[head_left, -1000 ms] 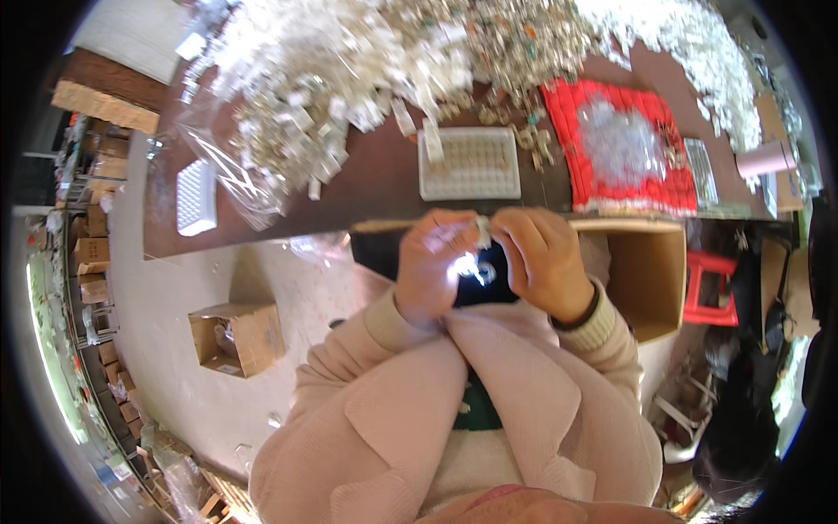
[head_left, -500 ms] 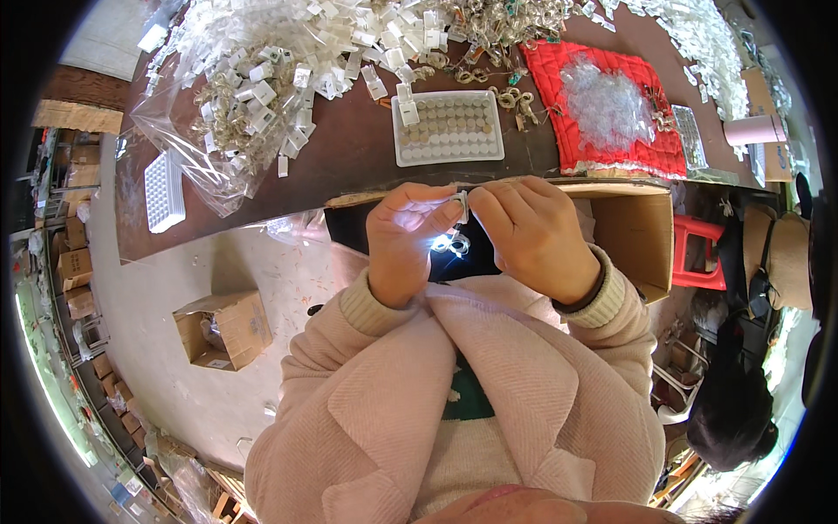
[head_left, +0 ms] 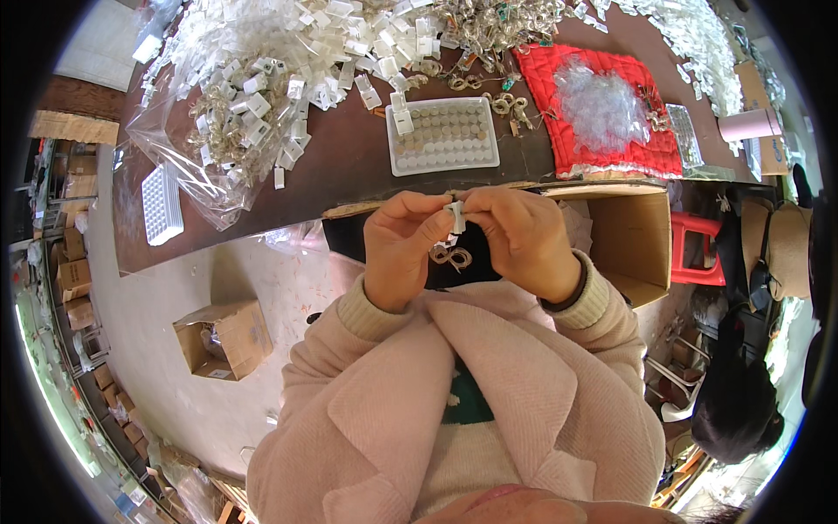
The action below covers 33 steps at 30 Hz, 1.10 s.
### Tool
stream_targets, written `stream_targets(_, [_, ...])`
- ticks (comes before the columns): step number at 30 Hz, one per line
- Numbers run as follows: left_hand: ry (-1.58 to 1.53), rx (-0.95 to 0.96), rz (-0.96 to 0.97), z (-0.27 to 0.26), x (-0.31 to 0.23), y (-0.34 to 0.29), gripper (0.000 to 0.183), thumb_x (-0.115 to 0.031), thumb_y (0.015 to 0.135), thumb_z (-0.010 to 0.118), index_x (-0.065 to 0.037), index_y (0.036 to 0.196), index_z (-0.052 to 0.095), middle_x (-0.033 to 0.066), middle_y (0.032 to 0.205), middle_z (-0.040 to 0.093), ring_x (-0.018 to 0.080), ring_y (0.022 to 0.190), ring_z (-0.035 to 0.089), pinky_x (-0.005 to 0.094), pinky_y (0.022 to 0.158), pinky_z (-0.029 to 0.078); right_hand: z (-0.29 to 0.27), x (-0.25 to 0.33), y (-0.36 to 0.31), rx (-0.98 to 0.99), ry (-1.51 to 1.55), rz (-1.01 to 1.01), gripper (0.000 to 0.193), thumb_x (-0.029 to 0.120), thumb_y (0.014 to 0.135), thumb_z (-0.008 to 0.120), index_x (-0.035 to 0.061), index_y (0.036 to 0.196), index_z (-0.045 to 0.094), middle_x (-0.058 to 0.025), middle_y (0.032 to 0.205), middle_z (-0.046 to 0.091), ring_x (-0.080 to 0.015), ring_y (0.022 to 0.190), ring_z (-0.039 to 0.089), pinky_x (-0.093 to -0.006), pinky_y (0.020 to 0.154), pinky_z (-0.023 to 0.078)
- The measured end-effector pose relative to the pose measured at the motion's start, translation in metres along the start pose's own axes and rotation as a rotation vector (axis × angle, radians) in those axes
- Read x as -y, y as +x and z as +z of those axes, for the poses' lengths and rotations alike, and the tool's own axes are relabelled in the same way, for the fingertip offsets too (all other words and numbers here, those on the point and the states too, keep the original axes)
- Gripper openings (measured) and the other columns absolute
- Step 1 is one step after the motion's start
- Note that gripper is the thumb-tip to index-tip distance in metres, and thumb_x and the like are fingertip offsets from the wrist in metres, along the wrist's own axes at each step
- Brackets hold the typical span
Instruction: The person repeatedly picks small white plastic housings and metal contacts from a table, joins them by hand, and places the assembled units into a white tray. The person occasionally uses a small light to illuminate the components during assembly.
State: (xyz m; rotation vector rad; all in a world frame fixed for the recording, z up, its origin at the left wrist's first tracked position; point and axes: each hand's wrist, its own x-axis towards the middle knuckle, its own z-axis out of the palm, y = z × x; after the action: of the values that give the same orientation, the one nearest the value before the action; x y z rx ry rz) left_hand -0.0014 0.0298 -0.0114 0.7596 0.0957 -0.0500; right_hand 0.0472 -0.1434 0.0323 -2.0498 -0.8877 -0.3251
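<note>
In front of my chest, just off the table edge, I pinch a small white plastic battery case between both hands. My left hand is closed on its left side with thumb and fingertips. Closed at its right and upper side is my right hand, fingertips against the case. A small coil of thin string-light wire hangs below it, unlit. Beyond my hands, a white tray on the table holds rows of round button cells. Another white case lies over that tray's left corner.
Heaps of white cases and wire coils cover the far brown table. A red cloth bears clear plastic bits. White stacked trays stand left. Cardboard boxes and a red stool are lower down.
The string lights below the case were glowing and are now dark. My right hand has turned and shifted slightly left, fingertips now at the case, which shows more plainly.
</note>
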Motion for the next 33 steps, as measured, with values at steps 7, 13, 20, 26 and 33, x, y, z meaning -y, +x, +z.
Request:
stream_targets(7, [-0.009, -0.139, 0.059, -0.013, -0.016, 0.007, 0.024, -0.008, 0.098, 0.062, 0.001, 0.12, 0.06, 0.0114, 0.105, 0.068, 0.0166, 0.09, 0.064, 0.0291, 0.077, 0.052, 0.017, -0.016, 0.042, 0.037, 0.097, 0.051, 0.014, 0.004, 0.085, 0.068, 0.0073, 0.098, 0.067, -0.0094, 0.087, 0.07, -0.0315, 0.073, 0.068, -0.0393, 0.064, 0.054])
stream_targets(13, [-0.138, -0.128, -0.057, -0.027, -0.035, 0.017, 0.03, -0.018, 0.101, 0.054, -0.002, 0.126, 0.055, 0.0127, 0.112, 0.063, 0.0206, 0.088, 0.06, 0.0322, 0.075, 0.049, 0.052, -0.064, 0.119, 0.182, -0.384, -0.271, 0.01, 0.008, 0.082, 0.066, 0.0092, 0.091, 0.068, -0.0076, 0.091, 0.061, -0.0249, 0.084, 0.066, -0.0371, 0.068, 0.053])
stream_targets(20, [-0.1, -0.14, -0.018, -0.035, -0.039, 0.017, 0.024, -0.007, 0.099, 0.055, 0.0, 0.122, 0.057, 0.0113, 0.109, 0.064, 0.0154, 0.076, 0.054, 0.0292, 0.065, 0.044, 0.064, -0.077, 0.138, 0.295, -0.537, -0.41, 0.006, 0.011, 0.078, 0.067, 0.0103, 0.084, 0.066, -0.0049, 0.088, 0.057, -0.0227, 0.082, 0.064, -0.0372, 0.068, 0.052])
stream_targets(26, [0.092, -0.187, 0.209, -0.014, -0.029, 0.016, 0.031, 0.004, 0.093, 0.064, -0.001, 0.123, 0.06, 0.0066, 0.101, 0.064, 0.0086, 0.074, 0.052, 0.0237, 0.064, 0.043, 0.03, -0.033, 0.098, 0.093, 0.045, -0.028, 0.009, 0.005, 0.082, 0.068, 0.0043, 0.091, 0.067, -0.0112, 0.083, 0.067, -0.0302, 0.075, 0.068, -0.0397, 0.066, 0.053])
stream_targets(33, [0.177, -0.03, 0.06, 0.001, -0.003, 0.01, 0.027, -0.002, 0.094, 0.067, -0.002, 0.121, 0.061, 0.0037, 0.094, 0.065, 0.0088, 0.072, 0.054, 0.0237, 0.06, 0.044, -0.004, -0.004, 0.023, 0.034, 0.3, 0.382, 0.012, 0.003, 0.084, 0.074, 0.0038, 0.095, 0.07, -0.0118, 0.083, 0.07, -0.0231, 0.071, 0.069, -0.0308, 0.062, 0.053])
